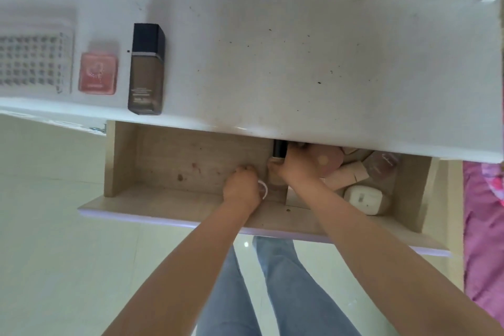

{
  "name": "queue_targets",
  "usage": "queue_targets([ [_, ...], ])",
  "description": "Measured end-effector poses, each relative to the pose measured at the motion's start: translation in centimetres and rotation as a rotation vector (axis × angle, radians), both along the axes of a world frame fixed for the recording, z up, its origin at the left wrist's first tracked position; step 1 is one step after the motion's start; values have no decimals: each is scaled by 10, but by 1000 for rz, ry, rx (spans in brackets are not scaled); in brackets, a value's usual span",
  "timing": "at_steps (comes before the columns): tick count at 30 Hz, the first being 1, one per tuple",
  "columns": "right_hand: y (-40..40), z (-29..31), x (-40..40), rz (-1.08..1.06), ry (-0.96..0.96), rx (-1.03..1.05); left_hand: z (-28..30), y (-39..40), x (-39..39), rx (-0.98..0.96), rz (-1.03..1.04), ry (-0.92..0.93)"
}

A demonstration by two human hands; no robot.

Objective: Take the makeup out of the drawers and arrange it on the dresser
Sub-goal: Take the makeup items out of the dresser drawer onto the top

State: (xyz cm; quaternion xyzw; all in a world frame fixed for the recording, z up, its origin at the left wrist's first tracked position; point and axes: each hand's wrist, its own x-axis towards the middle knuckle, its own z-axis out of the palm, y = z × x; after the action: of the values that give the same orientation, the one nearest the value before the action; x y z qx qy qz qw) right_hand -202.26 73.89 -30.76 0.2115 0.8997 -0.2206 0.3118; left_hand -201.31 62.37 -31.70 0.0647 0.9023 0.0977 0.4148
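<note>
Dresser top [272, 49]: 1 foundation bottle [146, 69] laid flat.
Drawer [191, 204]: pulled open.
Right hand [296, 163]: foundation tube [278, 154] gripped.
Left hand [241, 185]: small white item pinched.

white dresser [272, 35], pink compact [98, 73], blue jeans [297, 294]

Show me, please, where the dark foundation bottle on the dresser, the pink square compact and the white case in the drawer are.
dark foundation bottle [146, 76]: head view, on its brown glass body.
pink square compact [97, 73]: head view, middle of its lid.
white case [364, 198]: head view, on its top face.
</note>
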Motion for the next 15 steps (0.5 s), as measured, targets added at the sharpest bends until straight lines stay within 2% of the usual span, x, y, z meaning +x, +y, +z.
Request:
queue_targets([
  [3,5,-3,1,-44,-41,-90,7,-6,0,69,51,0],
  [6,11,3,10,-76,-88,-181,22,-23,-4,167,212,15],
  [8,10,8,18,-11,-84,-188,33,-39,-6,209,327,65],
  [12,-2,20,32,87,-23,-181,62,-65,-4,318,531,149],
  [15,-6,45,34,120,125,-327,94,-75,-12,449,610,220],
])
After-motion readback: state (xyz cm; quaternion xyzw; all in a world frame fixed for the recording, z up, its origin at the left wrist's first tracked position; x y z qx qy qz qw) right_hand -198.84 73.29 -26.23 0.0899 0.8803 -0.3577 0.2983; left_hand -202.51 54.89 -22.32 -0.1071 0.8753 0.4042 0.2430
